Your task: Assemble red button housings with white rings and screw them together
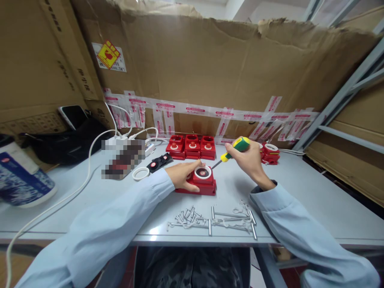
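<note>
A red box-shaped device point(200, 185) with a white ring and dark round centre lies on the grey table point(300, 192). My left hand point(181, 176) grips its left side, fingers closed round the body. My right hand point(250, 160) is wrapped round the green-and-yellow handle of a screwdriver point(232, 151). The screwdriver's tip points down-left at the device's right top edge. Both sleeves are light blue.
Three red units point(192, 146) stand in a row behind, another point(270, 153) to the right. Screws and metal pins point(213, 219) lie near the front edge. A white ring point(141, 173), black parts point(159, 162), a power strip with white cables point(90, 160) and cardboard walls surround.
</note>
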Tool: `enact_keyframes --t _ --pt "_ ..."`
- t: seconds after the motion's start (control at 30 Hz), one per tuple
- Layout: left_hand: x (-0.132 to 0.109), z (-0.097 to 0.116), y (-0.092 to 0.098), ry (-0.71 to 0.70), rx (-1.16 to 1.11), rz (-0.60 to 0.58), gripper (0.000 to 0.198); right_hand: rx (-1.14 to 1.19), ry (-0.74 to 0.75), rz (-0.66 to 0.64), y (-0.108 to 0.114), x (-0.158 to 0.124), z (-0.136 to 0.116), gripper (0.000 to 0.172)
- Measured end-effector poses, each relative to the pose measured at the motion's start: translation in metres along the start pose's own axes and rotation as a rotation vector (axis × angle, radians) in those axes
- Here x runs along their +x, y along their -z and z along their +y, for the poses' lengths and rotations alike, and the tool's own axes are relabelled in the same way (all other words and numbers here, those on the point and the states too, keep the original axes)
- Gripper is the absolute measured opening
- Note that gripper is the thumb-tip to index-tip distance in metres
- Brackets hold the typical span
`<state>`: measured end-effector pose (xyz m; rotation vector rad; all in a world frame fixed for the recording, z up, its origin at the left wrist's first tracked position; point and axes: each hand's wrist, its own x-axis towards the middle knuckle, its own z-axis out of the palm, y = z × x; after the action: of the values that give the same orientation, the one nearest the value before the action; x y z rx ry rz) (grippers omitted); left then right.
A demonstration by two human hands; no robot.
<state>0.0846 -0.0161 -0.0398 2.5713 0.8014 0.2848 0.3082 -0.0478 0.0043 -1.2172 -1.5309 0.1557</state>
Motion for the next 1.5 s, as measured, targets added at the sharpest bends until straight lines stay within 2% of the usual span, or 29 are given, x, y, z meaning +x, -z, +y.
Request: enact_keyframes --t 0.13,0.17,0.23,0.3,0.43,0.57,0.6,0.67,0.77,0.83,1.0,1.2,1.4,1.5 --pt "0.001 -0.002 -0.001 -0.013 0.002 -0.004 0.069 -0.117 0.151 -0.051 -0.013 0.011 -0.014 0.019" --pt "0.001 -0.002 -0.001 -0.020 -0.002 -0.003 0.069 -0.119 0.203 -0.034 -0.017 0.012 -0.018 0.021" --pt "0.001 -0.003 -0.001 -0.032 -0.007 -0.003 0.068 -0.144 0.297 -0.017 -0.025 0.011 -0.024 0.036" --pt "0.001 -0.002 -0.001 -0.035 -0.006 -0.004 0.068 -0.209 0.355 -0.049 -0.030 0.010 -0.028 0.038" --pt "0.000 0.000 0.000 -0.029 -0.006 0.003 0.069 -0.269 0.356 -0.176 -0.023 0.013 -0.033 0.029" --pt "0.000 0.000 0.000 -0.015 -0.013 0.008 0.070 -0.122 0.313 -0.384 -0.007 0.024 -0.035 0.032" --pt "0.000 0.000 0.000 -0.012 -0.012 0.010 0.070 -0.111 0.310 -0.402 -0.006 0.025 -0.035 0.031" --pt "0.000 -0.001 -0.001 -0.006 -0.011 0.011 0.071 -0.167 0.314 -0.337 -0.008 0.026 -0.034 0.030" --pt "0.001 -0.002 -0.001 -0.009 -0.011 0.004 0.071 -0.379 0.310 -0.123 -0.017 0.023 -0.031 0.031" --pt "0.001 -0.002 -0.001 -0.019 -0.011 0.005 0.071 -0.441 0.305 -0.076 -0.021 0.022 -0.028 0.033" --pt "0.001 -0.002 -0.001 -0.026 -0.023 0.008 0.070 -0.154 0.310 -0.308 -0.020 0.023 -0.023 0.033" --pt "0.001 -0.002 -0.001 -0.026 -0.027 0.005 0.071 -0.416 0.323 -0.123 -0.022 0.019 -0.031 0.027" --pt "0.001 -0.002 0.000 -0.023 -0.036 0.003 0.073 -0.143 0.273 -0.395 -0.007 0.024 -0.032 0.035" --pt "0.000 -0.001 0.000 -0.009 -0.043 0.006 0.074 -0.226 0.295 -0.308 -0.008 0.022 -0.034 0.026"
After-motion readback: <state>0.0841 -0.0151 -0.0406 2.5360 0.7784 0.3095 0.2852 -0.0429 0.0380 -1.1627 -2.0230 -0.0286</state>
